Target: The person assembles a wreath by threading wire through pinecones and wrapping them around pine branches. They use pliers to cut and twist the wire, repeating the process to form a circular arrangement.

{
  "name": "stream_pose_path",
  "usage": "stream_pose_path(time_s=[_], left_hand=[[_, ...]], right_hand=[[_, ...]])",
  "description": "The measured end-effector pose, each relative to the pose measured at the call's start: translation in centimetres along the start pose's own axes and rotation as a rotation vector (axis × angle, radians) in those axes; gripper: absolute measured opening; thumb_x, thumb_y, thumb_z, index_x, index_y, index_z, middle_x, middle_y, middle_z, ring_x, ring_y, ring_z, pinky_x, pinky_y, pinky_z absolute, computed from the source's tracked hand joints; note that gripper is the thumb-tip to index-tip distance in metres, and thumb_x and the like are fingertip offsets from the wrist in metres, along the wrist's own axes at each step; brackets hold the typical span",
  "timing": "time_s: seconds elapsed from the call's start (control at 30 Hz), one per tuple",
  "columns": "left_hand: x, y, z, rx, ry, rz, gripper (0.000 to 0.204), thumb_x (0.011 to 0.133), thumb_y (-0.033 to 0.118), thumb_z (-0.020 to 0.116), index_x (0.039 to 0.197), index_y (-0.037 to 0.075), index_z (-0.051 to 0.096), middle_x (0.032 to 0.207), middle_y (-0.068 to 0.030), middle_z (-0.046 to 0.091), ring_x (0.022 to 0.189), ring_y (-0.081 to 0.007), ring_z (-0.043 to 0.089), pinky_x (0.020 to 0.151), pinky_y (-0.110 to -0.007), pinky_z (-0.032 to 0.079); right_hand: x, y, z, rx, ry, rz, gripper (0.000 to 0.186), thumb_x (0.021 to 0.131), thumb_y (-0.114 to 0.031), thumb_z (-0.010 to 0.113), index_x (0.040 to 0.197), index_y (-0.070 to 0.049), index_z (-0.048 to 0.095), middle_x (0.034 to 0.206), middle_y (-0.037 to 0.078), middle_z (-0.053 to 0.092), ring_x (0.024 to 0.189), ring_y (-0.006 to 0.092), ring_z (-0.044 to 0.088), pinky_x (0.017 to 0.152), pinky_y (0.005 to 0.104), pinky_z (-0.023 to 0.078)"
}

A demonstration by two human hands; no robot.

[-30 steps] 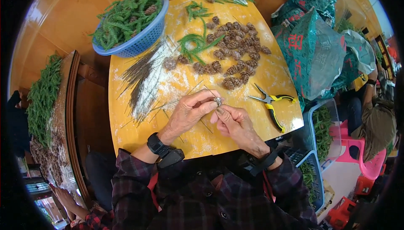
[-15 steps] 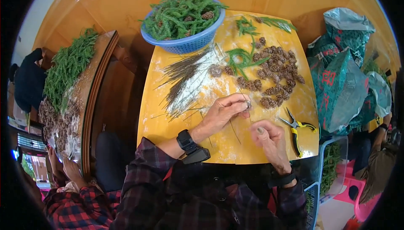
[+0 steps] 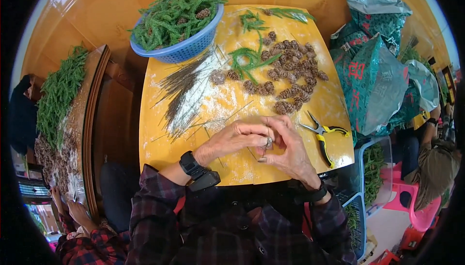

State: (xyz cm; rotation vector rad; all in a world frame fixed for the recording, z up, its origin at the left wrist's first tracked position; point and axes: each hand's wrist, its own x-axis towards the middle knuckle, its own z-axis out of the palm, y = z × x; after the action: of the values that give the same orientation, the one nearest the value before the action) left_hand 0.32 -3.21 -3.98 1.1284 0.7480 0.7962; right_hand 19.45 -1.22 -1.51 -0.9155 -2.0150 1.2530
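Observation:
My left hand [image 3: 247, 135] pinches a small pine cone [image 3: 268, 142] above the near edge of the yellow table [image 3: 213, 168]. My right hand [image 3: 288, 151] closes in from the right, its fingertips meeting the left ones. A thin dark wire seems to run from the cone to its thumb; the fingers partly hide it. Many loose pine cones [image 3: 295, 66] lie in a heap beyond the hands. A bundle of thin dark wires [image 3: 181, 90] is spread to the left on white powder. Yellow-and-black pliers [image 3: 321, 132] rest open to the right of my right hand.
A blue basket [image 3: 186, 52] of green sprigs and cones stands at the far left of the table. Green sprigs [image 3: 249, 61] lie behind the cones. Green sacks [image 3: 370, 81] and a crate of greenery [image 3: 373, 173] flank the right side. Another person's hands [image 3: 80, 211] work at a left-hand table.
My right hand has moved in to meet my left hand, and its fingers now close near the cone. The view has shifted, so the table sits further left.

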Motion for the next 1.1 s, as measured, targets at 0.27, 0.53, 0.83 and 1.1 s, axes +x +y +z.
stream_pose_path(time_s=[0.27,0.53,0.83,1.1], left_hand=[[0.0,0.0,0.1,-0.036,-0.007,-0.06,0.029,0.093,0.023,0.056,0.109,0.0,0.061,0.092,-0.0042,0.062,0.08,-0.0119,0.061,0.076,-0.027,0.049],[-0.5,-0.2,0.5,-0.255,0.096,0.034,0.033,0.092,0.025,0.056,0.113,-0.001,0.059,0.096,-0.0045,0.061,0.086,-0.011,0.059,0.079,-0.027,0.047],[0.4,-1.9,0.2,-0.046,0.043,0.091,0.03,0.092,0.022,0.055,0.109,-0.002,0.06,0.094,-0.0059,0.063,0.078,-0.012,0.06,0.071,-0.026,0.049],[0.6,-1.9,0.4,-0.163,-0.094,0.177,0.029,0.092,0.021,0.052,0.107,-0.003,0.06,0.084,-0.0068,0.064,0.073,-0.013,0.061,0.066,-0.027,0.049]], right_hand=[[-0.3,2.3,0.3,0.14,0.076,-0.124,0.046,0.076,-0.016,0.073,0.116,-0.002,0.053,0.103,0.007,0.048,0.078,0.0125,0.047,0.068,0.0246,0.041],[0.3,-0.3,0.6,-0.138,0.051,-0.168,0.051,0.07,-0.018,0.076,0.112,-0.001,0.053,0.101,0.007,0.046,0.091,0.0155,0.048,0.082,0.0273,0.04],[-0.6,0.0,2.4,0.224,0.322,-0.016,0.012,0.08,-0.006,0.062,0.088,-0.002,0.054,0.087,0.006,0.048,0.077,0.0138,0.046,0.07,0.0246,0.038],[-1.0,1.9,1.4,0.186,0.343,-0.145,0.013,0.092,-0.013,0.053,0.083,-0.003,0.051,0.079,0.001,0.045,0.069,0.0074,0.038,0.063,0.0209,0.032]])
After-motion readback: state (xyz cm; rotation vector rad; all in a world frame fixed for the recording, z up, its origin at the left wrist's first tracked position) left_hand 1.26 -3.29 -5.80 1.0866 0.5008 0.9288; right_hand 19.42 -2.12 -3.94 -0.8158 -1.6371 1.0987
